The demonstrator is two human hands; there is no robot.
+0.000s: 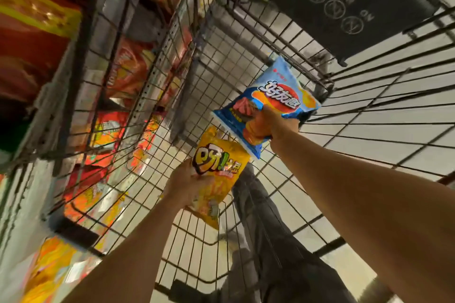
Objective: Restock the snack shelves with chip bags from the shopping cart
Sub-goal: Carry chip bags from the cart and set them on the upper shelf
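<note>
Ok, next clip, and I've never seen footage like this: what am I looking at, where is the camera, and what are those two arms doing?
There is no machine here. The one picture comes from a wide-angle camera worn on a person's head, looking down at their own bare arms, so straight lines bend. The left hand has its grip on a yellow chip bag; the right hand grips a blue chip bag. Both bags are held up inside a wire shopping cart, and no other bags show in its basket. To the left, blurred, are shelves with red and orange snack bags. The person's dark trousers show through the cart's wires.
</note>
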